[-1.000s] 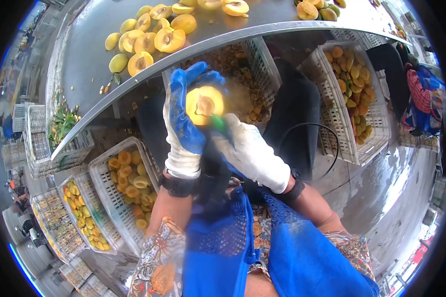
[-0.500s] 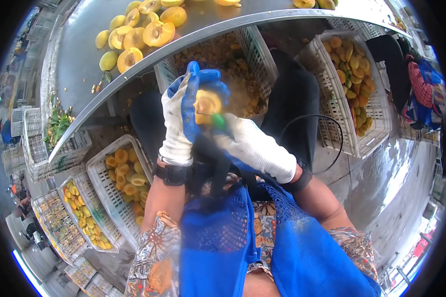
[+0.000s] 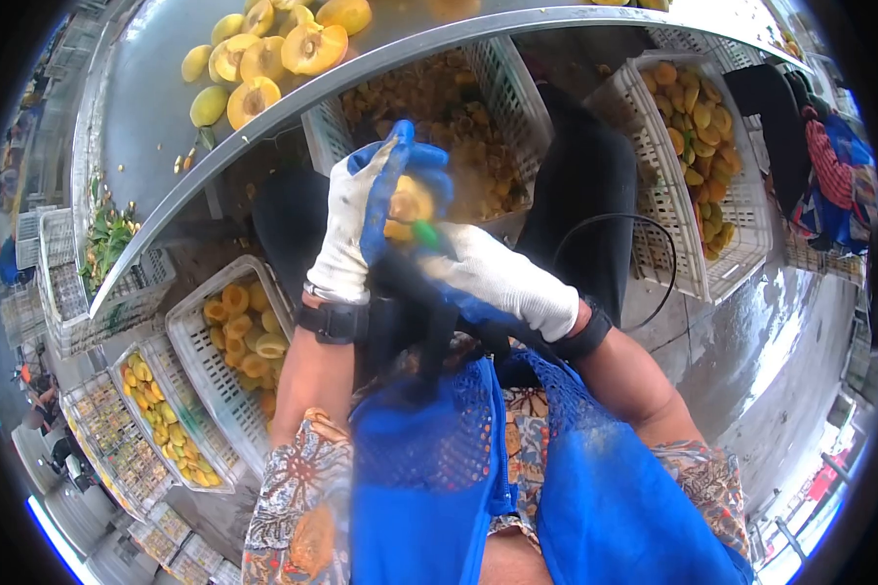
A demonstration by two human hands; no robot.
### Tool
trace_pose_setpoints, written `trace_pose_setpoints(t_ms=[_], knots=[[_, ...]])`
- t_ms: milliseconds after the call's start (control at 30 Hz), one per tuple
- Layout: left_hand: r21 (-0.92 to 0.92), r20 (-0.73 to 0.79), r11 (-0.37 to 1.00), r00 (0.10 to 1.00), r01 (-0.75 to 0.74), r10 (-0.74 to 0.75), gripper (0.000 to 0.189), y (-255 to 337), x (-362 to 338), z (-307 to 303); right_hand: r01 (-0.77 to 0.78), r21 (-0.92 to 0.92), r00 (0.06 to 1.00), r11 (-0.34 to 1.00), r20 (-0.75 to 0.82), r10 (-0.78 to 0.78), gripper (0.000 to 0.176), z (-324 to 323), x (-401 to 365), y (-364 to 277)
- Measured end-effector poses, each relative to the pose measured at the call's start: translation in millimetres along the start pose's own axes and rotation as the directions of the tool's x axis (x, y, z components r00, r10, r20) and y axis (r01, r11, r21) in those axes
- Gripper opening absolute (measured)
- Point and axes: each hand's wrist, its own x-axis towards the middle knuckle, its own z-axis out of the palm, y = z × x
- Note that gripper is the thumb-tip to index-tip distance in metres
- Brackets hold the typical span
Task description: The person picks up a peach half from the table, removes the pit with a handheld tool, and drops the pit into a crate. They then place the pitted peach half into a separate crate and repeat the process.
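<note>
My left hand (image 3: 379,200), in a white glove with a blue palm, is curled around a cut yellow stone-fruit half (image 3: 412,198) with its hollowed face showing. Close below it, my right hand (image 3: 493,268), gloved alike, is closed on a small green-handled tool (image 3: 425,234). The working end of that tool is blurred against the fruit, so its kind cannot be made out. Both hands are above my lap, in front of a white crate (image 3: 513,97) holding brownish-orange fruit scraps.
A metal table (image 3: 156,107) bears several fruit halves (image 3: 254,100). Fruit fills a crate (image 3: 644,185) at right and another crate (image 3: 190,336) at left. A black cable (image 3: 668,253) loops beside my right knee. A person in a checked sleeve (image 3: 829,174) is at far right.
Both hands stay together at the fruit, with only a slight shift of the right hand and tool. The view has moved a little; the hold is the same.
</note>
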Motion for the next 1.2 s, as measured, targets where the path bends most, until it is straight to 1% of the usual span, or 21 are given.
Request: trace_pose_setpoints(t_ms=[33, 67, 100, 133, 167, 233, 267, 333, 367, 467, 533, 567, 667, 700, 800, 867, 967, 1067, 1100, 1167, 1200], knots=[[0.075, -0.010, 0.997, 1.000, 0.009, -0.008, 0.052, -1, 1, -1, 0.020, 0.007, 0.999, 1.000, 0.044, -0.020, 0.026, -3, 2, 0], [0.087, 0.025, 0.996, 0.999, 0.020, -0.022, 0.053, 2, 2, -2, -0.105, 0.208, 0.991, 0.973, 0.109, 0.083, 0.026, -9, -1, -5], [0.100, 0.057, 0.994, 0.998, 0.033, -0.038, 0.053, 5, 3, -3, -0.238, 0.390, 0.965, 0.889, 0.197, 0.172, 0.026, -16, -8, -23], [0.112, 0.085, 0.992, 0.994, 0.052, -0.062, 0.054, 6, 1, -5, -0.374, 0.544, 0.923, 0.751, 0.300, 0.241, 0.026, -17, -13, -32], [0.125, 0.105, 0.991, 0.992, 0.055, -0.068, 0.056, 4, 5, -8, -0.397, 0.604, 0.917, 0.691, 0.301, 0.263, 0.026, -13, -15, -31], [-0.023, 0.086, 0.993, 0.990, 0.116, -0.113, 0.057, 2, 7, -7, -0.428, 0.706, 0.903, 0.565, 0.307, 0.301, 0.026, -7, -13, -31], [-0.092, 0.083, 0.986, 0.988, 0.139, -0.131, 0.058, 2, 11, -8, -0.419, 0.749, 0.907, 0.513, 0.324, 0.268, 0.027, -7, -9, -31], [-0.126, 0.020, 0.991, 0.999, -0.032, 0.034, 0.059, -18, 17, -16, -0.408, 0.829, 0.912, 0.382, 0.354, 0.206, 0.027, -4, -6, -29], [-0.167, -0.016, 0.980, 0.994, -0.110, 0.109, 0.059, -24, 16, -14, -0.380, 0.846, 0.924, 0.373, 0.326, 0.202, 0.027, -2, -6, -30], [-0.022, -0.124, 0.954, 0.947, -0.301, 0.296, 0.058, -50, 14, -22, -0.427, 0.885, 0.904, 0.187, 0.411, 0.118, 0.028, -1, -7, -19], [0.036, -0.141, 0.942, 0.932, -0.333, 0.335, 0.057, -46, -11, -8, -0.455, 0.874, 0.890, 0.172, 0.440, 0.119, 0.028, 3, -9, -20], [-0.076, -0.249, 0.971, 0.947, -0.229, 0.204, 0.054, -36, -18, 3, -0.469, 0.869, 0.883, 0.160, 0.454, 0.119, 0.028, 5, -11, -20], [-0.193, -0.136, 0.980, 0.990, -0.052, 0.025, 0.051, -30, -17, -5, -0.484, 0.836, 0.875, 0.258, 0.451, 0.177, 0.027, 10, -14, -24], [-0.040, -0.065, 0.990, 0.989, -0.133, 0.130, 0.049, -29, -15, -5, -0.500, 0.810, 0.864, 0.306, 0.444, 0.236, 0.027, 8, -15, -26], [-0.137, 0.073, 0.970, 0.979, 0.199, -0.190, 0.047, -15, -12, 1, -0.595, 0.784, 0.804, 0.178, 0.580, 0.132, 0.030, -9, -18, -9], [-0.118, 0.119, 0.970, 0.973, 0.214, -0.200, 0.046, -14, -6, 3, -0.557, 0.830, 0.831, 0.032, 0.555, 0.050, 0.033, -7, -21, -8], [-0.156, 0.067, 0.965, 0.977, 0.209, -0.201, 0.049, -20, -1, 7, -0.546, 0.815, 0.838, -0.194, 0.528, -0.138, 0.035, 0, -17, 9], [-0.248, 0.178, 0.938, 0.963, 0.241, -0.201, 0.054, -32, 12, 2, -0.481, 0.867, 0.877, -0.126, 0.476, -0.070, 0.035, 2, -13, 2], [-0.231, 0.217, 0.948, 0.961, 0.220, -0.170, 0.058, -38, 21, -3, -0.458, 0.875, 0.889, -0.158, 0.452, -0.077, 0.036, 1, -13, 2], [-0.167, 0.100, 0.985, 0.993, -0.040, 0.058, 0.057, -52, 37, -10, -0.468, 0.855, 0.876, -0.222, 0.417, -0.242, 0.036, -4, -7, 7], [-0.123, 0.043, 0.977, 0.982, -0.176, 0.182, 0.057, -52, 41, -12, -0.483, 0.839, 0.858, -0.248, 0.398, -0.325, 0.036, -7, -3, 7]])
